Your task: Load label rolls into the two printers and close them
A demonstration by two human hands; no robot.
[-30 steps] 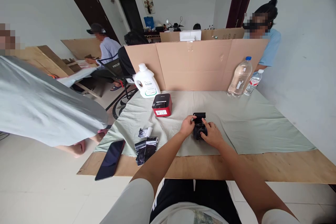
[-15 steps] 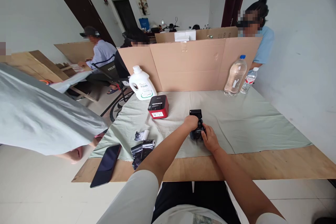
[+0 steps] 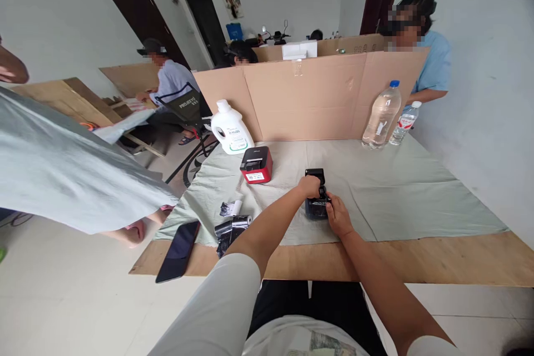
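A small black device [image 3: 316, 209] with a flap [image 3: 314, 173] raised at its far end sits on the cloth in front of me. My left hand [image 3: 310, 185] is closed at its left side, between the flap and the body, and hides that part; its fingertips are out of sight. My right hand [image 3: 339, 215] holds the device's right side, fingers along its edge. To the left stands a red and black box-shaped machine [image 3: 256, 165]. Nearer me lie a shiny black-wrapped roll [image 3: 241, 222] and a smaller white piece with torn black wrapping [image 3: 232, 208].
A phone [image 3: 178, 251] overlaps the table's front left edge. At the back stand a white jug [image 3: 232, 130], a large clear bottle [image 3: 381, 117] and a smaller bottle [image 3: 405, 123], before a cardboard screen [image 3: 308, 103]. A person in grey [image 3: 75, 167] stands at the left; others sit beyond.
The view has shifted slightly, so the table's things appear a little higher and further right. Both hands stay at the black device. The person in grey shows an arm at the left edge.
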